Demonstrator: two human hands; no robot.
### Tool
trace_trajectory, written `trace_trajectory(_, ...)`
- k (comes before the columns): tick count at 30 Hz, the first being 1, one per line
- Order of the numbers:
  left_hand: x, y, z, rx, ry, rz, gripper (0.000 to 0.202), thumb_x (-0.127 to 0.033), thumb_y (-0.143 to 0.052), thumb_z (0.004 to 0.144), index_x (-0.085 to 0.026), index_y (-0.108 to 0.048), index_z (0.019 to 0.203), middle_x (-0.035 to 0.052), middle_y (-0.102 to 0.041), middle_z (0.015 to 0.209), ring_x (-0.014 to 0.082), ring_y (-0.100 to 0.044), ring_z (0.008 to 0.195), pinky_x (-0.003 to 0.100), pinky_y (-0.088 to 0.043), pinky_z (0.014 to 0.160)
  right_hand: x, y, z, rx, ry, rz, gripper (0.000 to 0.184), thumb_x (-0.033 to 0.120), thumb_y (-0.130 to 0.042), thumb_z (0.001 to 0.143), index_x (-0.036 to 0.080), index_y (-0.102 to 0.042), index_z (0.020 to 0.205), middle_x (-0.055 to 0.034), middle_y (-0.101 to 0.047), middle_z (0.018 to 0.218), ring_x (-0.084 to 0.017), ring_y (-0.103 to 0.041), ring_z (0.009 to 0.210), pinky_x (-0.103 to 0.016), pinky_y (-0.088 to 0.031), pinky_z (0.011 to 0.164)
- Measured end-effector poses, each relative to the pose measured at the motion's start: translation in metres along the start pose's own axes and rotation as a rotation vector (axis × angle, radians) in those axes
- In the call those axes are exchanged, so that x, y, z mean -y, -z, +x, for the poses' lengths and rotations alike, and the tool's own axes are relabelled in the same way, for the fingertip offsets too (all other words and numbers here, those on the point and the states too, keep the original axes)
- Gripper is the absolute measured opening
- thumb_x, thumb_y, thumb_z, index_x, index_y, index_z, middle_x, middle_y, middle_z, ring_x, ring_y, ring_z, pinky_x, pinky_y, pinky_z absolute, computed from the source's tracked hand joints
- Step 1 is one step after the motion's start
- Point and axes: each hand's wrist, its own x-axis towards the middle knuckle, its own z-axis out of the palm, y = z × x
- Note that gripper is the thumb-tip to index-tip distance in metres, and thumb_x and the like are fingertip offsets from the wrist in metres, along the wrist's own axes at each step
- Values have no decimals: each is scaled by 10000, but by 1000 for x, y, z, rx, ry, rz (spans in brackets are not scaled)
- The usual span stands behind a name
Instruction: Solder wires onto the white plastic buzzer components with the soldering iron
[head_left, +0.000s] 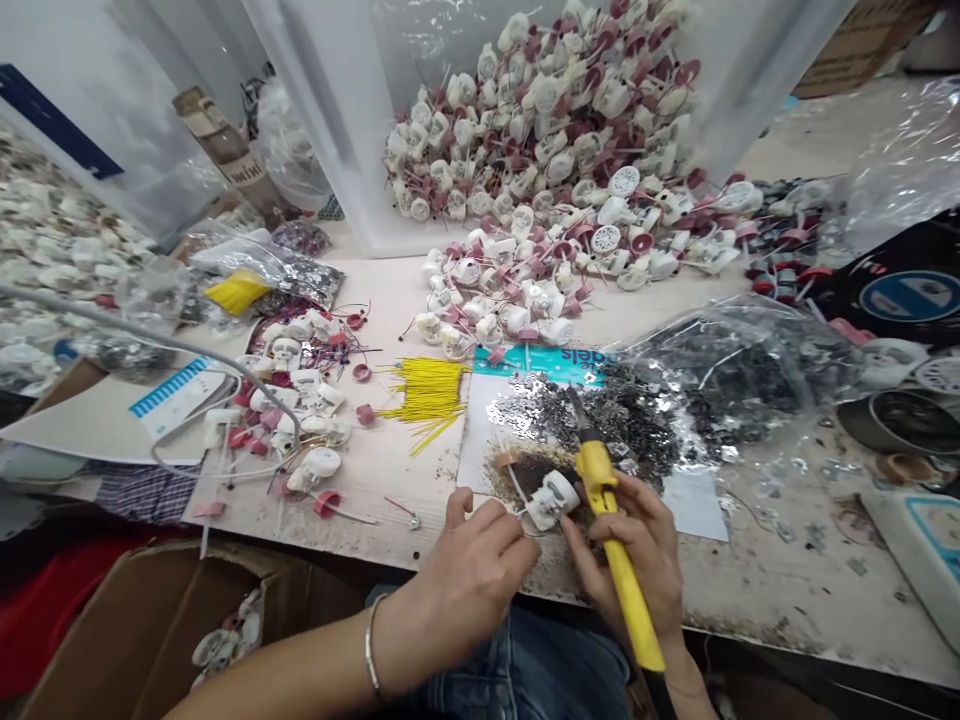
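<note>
My right hand point(637, 540) is closed around the yellow handle of a soldering iron point(626, 590), whose dark metal tip points away from me over a pile of small metal pieces point(630, 415). The same hand's thumb or a fingertip touches a small white plastic part point(553, 500) with a thin tube or wire on it. My left hand point(476, 560), with a bracelet at the wrist, has its fingers curled together at the left side of that part. What its fingertips pinch, if anything, is hidden.
Yellow wires point(431, 390) lie in a bundle left of the metal pieces. White and pink parts point(300, 400) cover the left, and a large heap point(547, 130) fills the clear bin behind. A plastic bag point(742, 350) and a metal tin point(900, 420) are at right.
</note>
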Motion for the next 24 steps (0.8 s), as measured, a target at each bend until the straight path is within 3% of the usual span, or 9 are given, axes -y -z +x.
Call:
trace_trajectory(3,2,-14,4,17,-1,120,152,-106,-491,909,-186,-561,1017,34,-645,900,211,-509,870,418,-278,882,2,-11,3,-15,15,11,166,75,-661,759,174,-527,763,-83,-491,1191,-148,-589,1063,-231,-558,794)
trace_trajectory(6,8,-19,6,15,24,106,113,-118,-486,918,-187,-570,948,32,-645,893,211,-507,875,416,-268,871,4,-17,3,-51,13,-5,176,68,-675,743,172,-534,747,-71,-490,1195,-145,-596,1048,-220,-561,789)
trace_trajectory(13,13,-11,10,-197,216,-415,99,-170,-521,918,-210,-611,931,3,-686,862,182,-546,877,369,-276,831,10,-11,-3,-81,-46,66,221,91,-717,707,182,-520,752,-74,-483,1193,-176,-593,1073,-300,-564,854)
trace_trajectory(17,13,-12,17,-150,257,-501,106,-178,-552,900,-212,-650,878,1,-687,803,188,-551,850,371,-283,819,20,-15,-8,-64,-222,301,257,73,-697,721,197,-475,761,-65,-462,1209,-175,-593,1096,-297,-598,799)
trace_trajectory(19,13,-13,19,-124,239,-490,121,-190,-549,902,-210,-656,850,2,-687,782,196,-544,854,372,-289,812,23,-19,-7,-80,-292,280,245,82,-692,737,202,-479,754,-60,-501,1170,-176,-566,1143,-284,-595,807)
trace_trajectory(24,10,-13,18,-135,182,-401,124,-167,-536,898,-197,-648,853,9,-689,792,203,-539,886,397,-301,860,27,-19,-7,-126,-266,267,247,39,-678,732,194,-486,736,-41,-497,1167,-150,-614,1064,-257,-608,770)
